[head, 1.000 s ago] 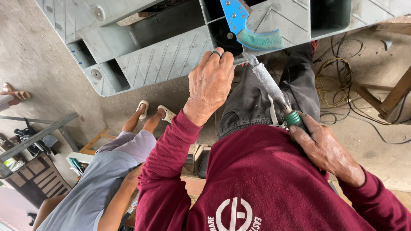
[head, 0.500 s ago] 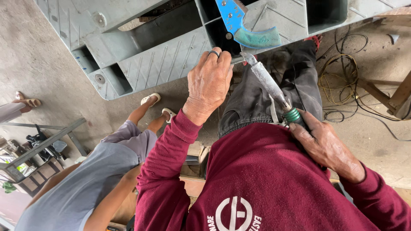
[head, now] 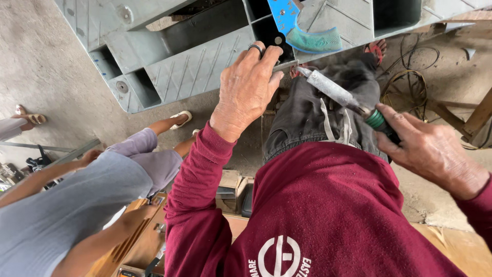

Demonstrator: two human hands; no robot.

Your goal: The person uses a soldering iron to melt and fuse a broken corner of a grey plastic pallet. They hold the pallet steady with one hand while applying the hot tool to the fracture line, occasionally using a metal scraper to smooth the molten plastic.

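Note:
My left hand [head: 246, 90], a ring on one finger, pinches a small flat metal piece [head: 285, 65] against the edge of a grey ribbed metal structure [head: 195, 66]. My right hand [head: 433, 154] grips the green-banded handle of a tool with a grey metal rod [head: 333, 90]. The rod's tip sits at the flat piece, just right of my left fingers. Above that spot, a blue clamp with a teal grip [head: 307, 33] is on the structure. I wear maroon sleeves and dark shorts.
Another person in a grey shirt and lavender shorts [head: 77, 190] stands close on the left, sandalled feet [head: 179, 119] on the concrete floor. Cables [head: 415, 66] lie coiled at the right beside a wooden frame [head: 474, 118]. Boxes [head: 230, 190] sit below my left arm.
Both hands keep their hold at the same spot. The person on the left has shifted, with an arm and leg moved closer in the view.

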